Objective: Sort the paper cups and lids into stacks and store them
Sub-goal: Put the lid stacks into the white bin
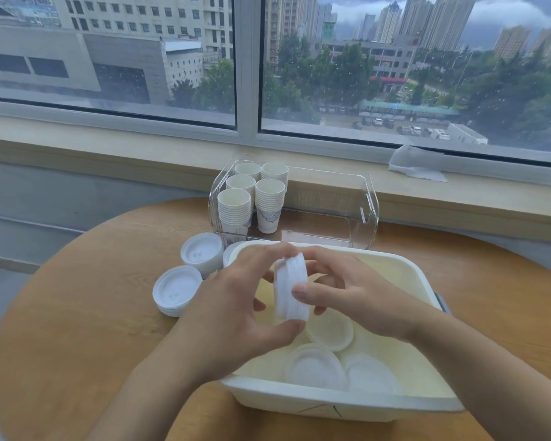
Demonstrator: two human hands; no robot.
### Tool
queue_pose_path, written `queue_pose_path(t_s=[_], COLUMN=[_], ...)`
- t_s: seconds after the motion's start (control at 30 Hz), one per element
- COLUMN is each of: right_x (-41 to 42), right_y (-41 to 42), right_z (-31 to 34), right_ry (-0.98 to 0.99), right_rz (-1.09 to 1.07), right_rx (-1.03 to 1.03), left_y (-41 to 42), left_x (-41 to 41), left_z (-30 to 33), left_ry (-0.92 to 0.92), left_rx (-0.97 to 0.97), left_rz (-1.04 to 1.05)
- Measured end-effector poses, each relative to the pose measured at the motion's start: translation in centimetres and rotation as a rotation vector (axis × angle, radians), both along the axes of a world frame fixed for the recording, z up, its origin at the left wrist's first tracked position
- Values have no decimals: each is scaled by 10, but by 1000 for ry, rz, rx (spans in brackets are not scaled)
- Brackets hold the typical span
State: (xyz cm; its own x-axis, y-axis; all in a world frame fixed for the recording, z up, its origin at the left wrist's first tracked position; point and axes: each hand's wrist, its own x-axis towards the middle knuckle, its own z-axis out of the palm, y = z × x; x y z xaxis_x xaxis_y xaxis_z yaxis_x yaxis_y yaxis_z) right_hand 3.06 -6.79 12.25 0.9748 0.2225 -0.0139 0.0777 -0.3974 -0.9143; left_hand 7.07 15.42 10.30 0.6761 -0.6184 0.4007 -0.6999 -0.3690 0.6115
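Both hands hold a small stack of white lids on edge above the cream bin. My left hand grips the stack from the left, my right hand from the right. Three loose lids lie in the bottom of the bin. Two lid stacks sit on the table left of the bin. Several stacks of paper cups stand in the left part of a clear plastic box behind the bin.
The round wooden table stands against a windowsill. A crumpled white tissue lies on the sill at the right. The right part of the clear box holds nothing.
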Motion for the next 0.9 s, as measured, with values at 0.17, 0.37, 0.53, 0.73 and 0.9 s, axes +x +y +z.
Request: queue_pose_path(t_s=[0.17,0.37,0.53,0.73,0.9], right_x=[-5,-12,-18,-27,-31], right_y=[0,2,1,-2,3], right_z=[-3,-4,-3,0,0], right_ry=[2,-28,-43,5,29], right_rz=[2,-20,-39,23,24], right_rx=[27,33,52,44,47], left_y=[2,5,7,15,21], left_x=[-5,-11,-17,-20,-20], left_z=[-2,-5,-4,-2,3], left_ry=[-3,-8,-21,-1,34], left_rx=[-18,-33,-38,-14,6], left_rz=[9,31,43,13,-18])
